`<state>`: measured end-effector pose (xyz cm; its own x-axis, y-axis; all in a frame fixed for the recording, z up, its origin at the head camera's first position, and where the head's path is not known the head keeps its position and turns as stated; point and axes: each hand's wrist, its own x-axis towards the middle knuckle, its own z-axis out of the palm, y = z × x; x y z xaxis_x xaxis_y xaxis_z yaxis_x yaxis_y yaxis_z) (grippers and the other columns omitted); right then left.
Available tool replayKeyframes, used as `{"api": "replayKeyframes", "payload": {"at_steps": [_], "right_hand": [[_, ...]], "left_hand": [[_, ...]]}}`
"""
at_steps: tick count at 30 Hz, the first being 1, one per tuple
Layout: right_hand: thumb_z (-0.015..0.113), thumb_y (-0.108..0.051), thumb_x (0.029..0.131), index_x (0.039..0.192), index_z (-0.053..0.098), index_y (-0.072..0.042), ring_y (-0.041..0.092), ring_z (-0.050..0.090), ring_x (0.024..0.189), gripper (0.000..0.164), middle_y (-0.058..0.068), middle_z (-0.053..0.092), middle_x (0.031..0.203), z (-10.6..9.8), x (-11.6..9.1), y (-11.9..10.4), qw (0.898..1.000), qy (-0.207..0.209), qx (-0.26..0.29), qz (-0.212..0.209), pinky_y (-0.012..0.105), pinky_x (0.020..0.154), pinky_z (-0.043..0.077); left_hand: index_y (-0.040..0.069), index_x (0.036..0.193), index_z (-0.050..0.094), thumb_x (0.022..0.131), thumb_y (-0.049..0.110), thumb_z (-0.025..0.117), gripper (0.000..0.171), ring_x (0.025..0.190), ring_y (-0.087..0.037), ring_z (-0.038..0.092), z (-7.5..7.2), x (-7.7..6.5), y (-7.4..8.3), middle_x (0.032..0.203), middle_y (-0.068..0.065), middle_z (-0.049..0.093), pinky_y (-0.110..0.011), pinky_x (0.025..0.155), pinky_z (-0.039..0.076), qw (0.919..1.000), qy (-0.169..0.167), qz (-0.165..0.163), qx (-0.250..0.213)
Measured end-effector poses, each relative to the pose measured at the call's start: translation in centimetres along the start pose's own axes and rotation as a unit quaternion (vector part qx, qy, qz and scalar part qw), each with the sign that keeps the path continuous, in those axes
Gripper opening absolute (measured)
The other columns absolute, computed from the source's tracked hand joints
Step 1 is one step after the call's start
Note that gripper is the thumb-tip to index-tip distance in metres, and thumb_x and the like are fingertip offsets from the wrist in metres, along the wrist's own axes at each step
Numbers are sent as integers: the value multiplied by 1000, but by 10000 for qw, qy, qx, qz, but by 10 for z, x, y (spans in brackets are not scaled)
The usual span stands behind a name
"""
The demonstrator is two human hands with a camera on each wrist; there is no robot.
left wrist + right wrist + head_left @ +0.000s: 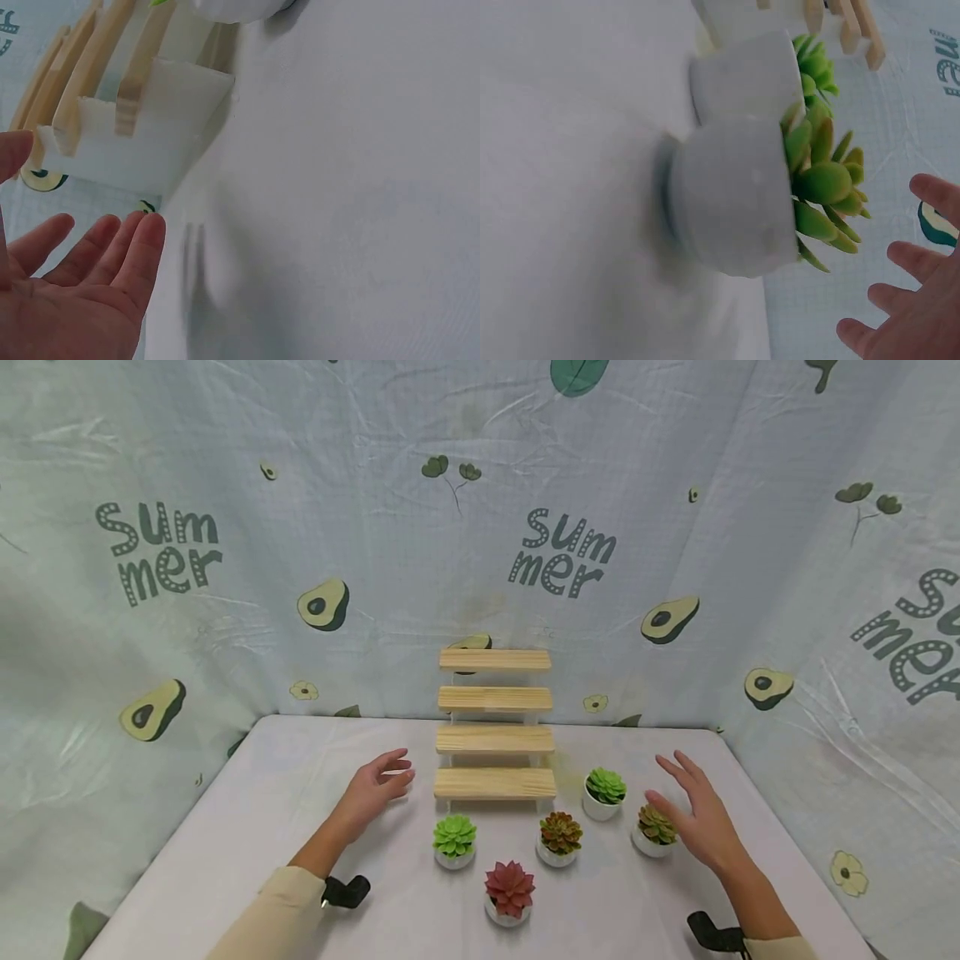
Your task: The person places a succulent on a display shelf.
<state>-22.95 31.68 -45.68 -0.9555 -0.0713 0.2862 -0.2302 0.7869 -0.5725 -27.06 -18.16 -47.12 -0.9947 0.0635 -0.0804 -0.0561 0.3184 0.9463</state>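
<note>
My left hand [375,793] hovers over the table just left of the tiered wooden rack [495,783], its fingers relaxed and holding nothing. In the left wrist view its fingers [139,259] are spread below the rack's step ends. My right hand [699,817] is above the table at the right, fingers apart, overlapping a potted succulent with yellow-green leaves [656,827] in the head view. The right wrist view shows that white pot [731,195] close by, with the hand [919,300] beside its leaves, apart from it. Behind it stands a bright green succulent [604,787].
In front of the rack stand a light green succulent [454,837], a brown-orange one [559,833] and a red one [509,890], all in white pots on the white table [300,760]. A printed curtain [405,560] hangs behind and at both sides.
</note>
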Motion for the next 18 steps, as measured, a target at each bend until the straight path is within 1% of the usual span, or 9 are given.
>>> {"api": "replayKeyframes", "payload": {"at_steps": [2,4,8,12,15,18], "right_hand": [[65,-41,99,157,41,-13,54,24,149,68,24,24,166,3,-5,-1,9999,66,79,75,83,107,26],[66,-41,99,156,42,-12,53,25,149,69,24,27,166,6,-9,-1,9996,71,183,213,82,107,27],[69,-42,97,156,42,-10,50,26,150,72,23,29,165,10,-16,-2,9972,-76,458,585,76,112,30],[70,-46,96,156,41,-10,47,26,151,76,23,30,165,15,-22,-3,9930,-185,700,933,72,115,31],[72,-46,95,155,42,-10,45,29,150,76,22,34,163,17,-27,-2,9917,-102,824,979,71,113,34],[74,-43,94,154,44,-10,45,34,147,75,20,38,161,19,-30,1,9907,-45,944,975,70,110,39]], "left_hand": [[3,155,39,103,23,62,60,130,-36,59,2,-1,-1,146,-24,54,-41,102,58,9995,-162,2,-283],[1,154,40,103,20,61,58,127,-35,61,4,-1,-2,143,-25,55,-41,101,59,9983,-327,-26,-486],[-2,152,42,102,15,62,57,118,-32,66,9,2,-3,138,-26,57,-42,98,60,9956,-557,-100,-745],[-4,151,44,101,12,64,57,111,-28,69,14,4,-4,135,-26,58,-42,97,61,9926,-744,-83,-955],[-4,150,45,100,12,66,57,110,-26,70,17,6,-5,135,-26,58,-42,97,60,9910,-883,-80,-1000],[-4,150,46,100,12,67,56,108,-25,70,19,7,-5,134,-25,58,-42,97,60,9904,-934,-109,-1018]]}}
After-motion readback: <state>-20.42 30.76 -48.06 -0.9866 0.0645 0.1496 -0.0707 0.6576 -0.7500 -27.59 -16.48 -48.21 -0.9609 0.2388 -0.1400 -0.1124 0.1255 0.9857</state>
